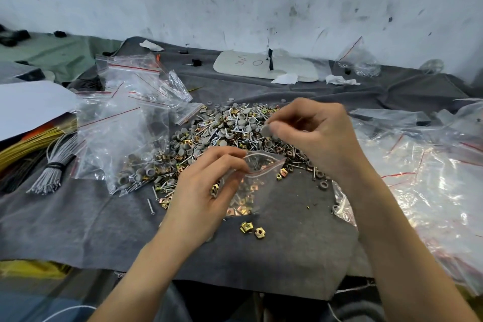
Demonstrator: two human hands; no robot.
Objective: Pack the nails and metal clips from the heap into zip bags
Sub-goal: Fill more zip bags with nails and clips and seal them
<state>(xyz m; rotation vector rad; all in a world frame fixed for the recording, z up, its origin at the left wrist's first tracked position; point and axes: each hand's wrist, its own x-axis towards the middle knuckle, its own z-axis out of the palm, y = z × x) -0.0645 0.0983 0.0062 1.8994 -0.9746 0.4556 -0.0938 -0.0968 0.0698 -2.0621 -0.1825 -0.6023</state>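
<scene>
well, the small clear zip bag w/ red seal line [257, 178] was thin, limp, slippery film, so best held by the lip. the left hand [206, 191], palm down, pinched that lip, bag bottom on the grey cloth tabletop [287, 256]. the right hand [313, 136], wrist bent above the heap of grey-capped nails & brassy square metal clips [222, 131], pinched one grey-capped nail [266, 130]: light, stiff, prob. pointy.
</scene>
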